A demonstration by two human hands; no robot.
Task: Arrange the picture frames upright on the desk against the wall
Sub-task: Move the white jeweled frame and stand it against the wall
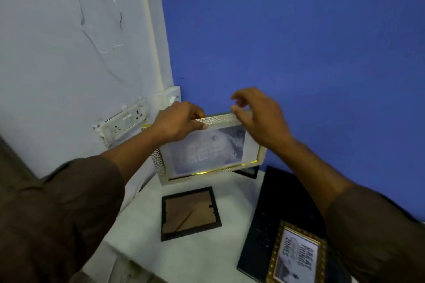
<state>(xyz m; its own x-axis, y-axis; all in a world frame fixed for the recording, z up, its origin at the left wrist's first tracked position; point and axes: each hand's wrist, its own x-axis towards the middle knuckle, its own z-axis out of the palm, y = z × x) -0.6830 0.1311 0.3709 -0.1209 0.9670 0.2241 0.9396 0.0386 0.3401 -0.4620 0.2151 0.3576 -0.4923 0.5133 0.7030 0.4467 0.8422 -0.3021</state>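
**Head view: white frame stood up in the corner**

Left hand grips the top edge of the white frame, fingers closed over it. Right hand is half open at the top right corner, fingertips touching the edge, not clamped. Frame stands on the desk, tilted back toward the blue wall. Black frame lies face down in front. Gold frame lies flat on a black board, right.

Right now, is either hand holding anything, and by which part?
The left hand grips the silver-and-gold textured picture frame by its top edge; the right hand touches the top right corner, fingers loosely open.
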